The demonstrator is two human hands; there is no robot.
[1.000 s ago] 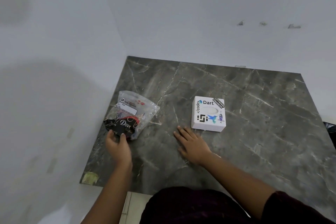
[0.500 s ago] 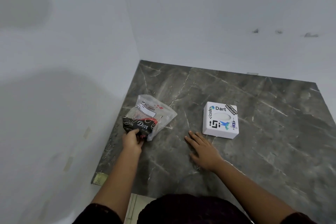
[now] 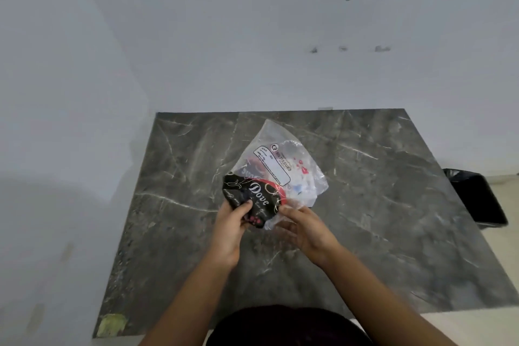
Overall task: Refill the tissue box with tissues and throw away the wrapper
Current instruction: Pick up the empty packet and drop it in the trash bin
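Early: our left hand (image 3: 230, 226) and right hand (image 3: 306, 229) both grip the pack (image 3: 276, 177), unopened; refill, bin (image 3: 477, 197) pending.

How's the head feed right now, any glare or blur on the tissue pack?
Head view: soft, even light; mild sheen on the tissue pack plastic, its label small print unreadable; both the left hand and right hand slightly motion-soft; wide-angle bending at the table edges.
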